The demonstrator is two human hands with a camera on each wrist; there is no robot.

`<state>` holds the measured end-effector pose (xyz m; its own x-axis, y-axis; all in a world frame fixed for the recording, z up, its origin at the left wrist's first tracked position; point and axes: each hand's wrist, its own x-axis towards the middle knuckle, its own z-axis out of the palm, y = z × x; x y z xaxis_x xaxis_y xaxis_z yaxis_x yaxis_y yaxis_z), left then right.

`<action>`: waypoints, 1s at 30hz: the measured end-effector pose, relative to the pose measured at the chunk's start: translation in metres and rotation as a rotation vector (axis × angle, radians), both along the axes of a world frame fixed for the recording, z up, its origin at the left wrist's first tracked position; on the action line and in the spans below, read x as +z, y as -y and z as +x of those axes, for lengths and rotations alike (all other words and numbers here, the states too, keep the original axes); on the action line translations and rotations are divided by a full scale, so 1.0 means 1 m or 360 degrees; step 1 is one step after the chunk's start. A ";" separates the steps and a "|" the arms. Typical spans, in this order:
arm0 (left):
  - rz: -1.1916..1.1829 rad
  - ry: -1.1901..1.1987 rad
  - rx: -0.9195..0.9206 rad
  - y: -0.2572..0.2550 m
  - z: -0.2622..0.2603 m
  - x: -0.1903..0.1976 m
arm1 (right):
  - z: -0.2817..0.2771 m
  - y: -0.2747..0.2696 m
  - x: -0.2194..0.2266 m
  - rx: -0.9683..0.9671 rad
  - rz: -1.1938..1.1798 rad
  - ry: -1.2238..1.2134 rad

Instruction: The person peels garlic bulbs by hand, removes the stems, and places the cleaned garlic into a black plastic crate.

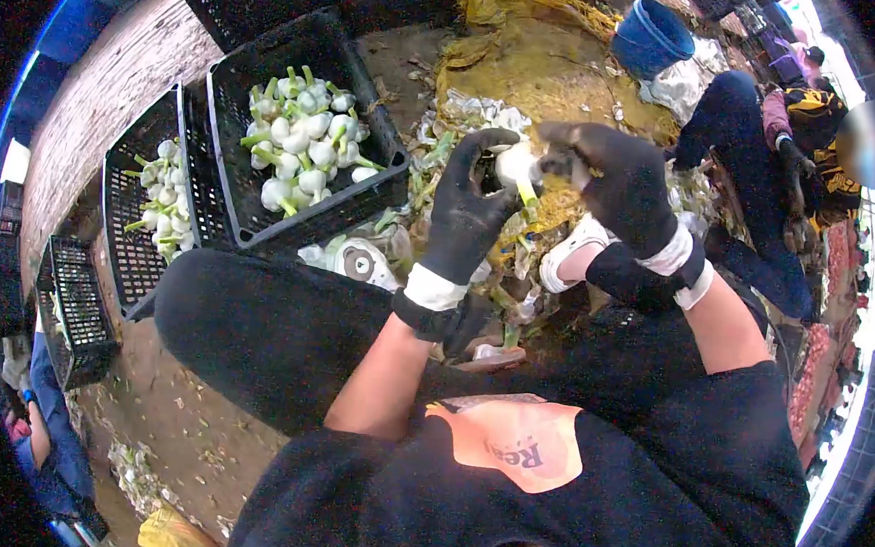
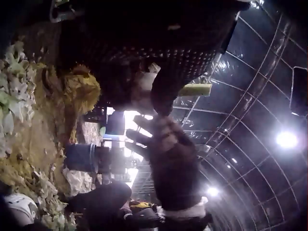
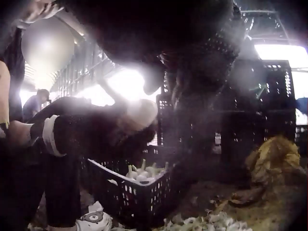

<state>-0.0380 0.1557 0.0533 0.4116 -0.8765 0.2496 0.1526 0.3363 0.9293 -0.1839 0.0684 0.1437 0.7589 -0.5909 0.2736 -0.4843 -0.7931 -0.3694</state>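
Note:
A white garlic bulb [image 1: 515, 166] with a short green stem sits in the grip of my left hand [image 1: 466, 210], which wears a dark glove. The stem points down toward my lap in the head view. My right hand [image 1: 619, 179], gloved too, is just to the right of the bulb and blurred in the head view. In the left wrist view the right hand's fingers [image 2: 138, 136] are spread apart close by the bulb [image 2: 142, 91]. From the right wrist view, the left hand [image 3: 113, 127] shows around the pale bulb [image 3: 142, 114].
Black crates [image 1: 227, 150] with trimmed garlic bulbs [image 1: 310, 140] stand at the left. Peeled skins and a yellow sack [image 1: 530, 64] cover the ground ahead, near a blue bucket [image 1: 652, 38]. Another person [image 1: 741, 142] sits at the right. My shoe [image 1: 571, 252] is below the hands.

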 end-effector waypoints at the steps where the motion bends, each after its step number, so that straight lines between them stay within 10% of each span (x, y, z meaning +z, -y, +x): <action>1: -0.0014 0.0510 0.0132 0.000 0.000 -0.002 | 0.000 0.001 -0.007 0.0098 -0.0259 0.0004; 6: 0.0052 -0.0261 -0.0141 -0.004 -0.002 -0.009 | -0.003 -0.003 -0.011 -0.0017 -0.0282 -0.0164; 18: 0.0248 -0.0461 -0.0222 -0.002 -0.005 0.004 | -0.005 -0.007 -0.026 -0.0172 -0.0167 -0.0026; 19: 0.0119 0.0290 0.0067 -0.002 -0.007 -0.002 | -0.005 -0.006 -0.033 -0.0248 -0.0164 -0.0085; 22: 0.0256 0.0812 0.0087 -0.002 -0.003 -0.017 | -0.017 -0.012 -0.055 -0.0163 -0.0032 -0.0318; 26: 0.0181 0.0751 -0.0009 -0.001 0.005 -0.021 | -0.037 -0.024 -0.083 0.0077 0.0217 -0.0582; 30: 0.0426 0.0098 -0.0112 0.006 -0.001 -0.027 | -0.010 0.001 -0.059 -0.0032 0.0790 0.0237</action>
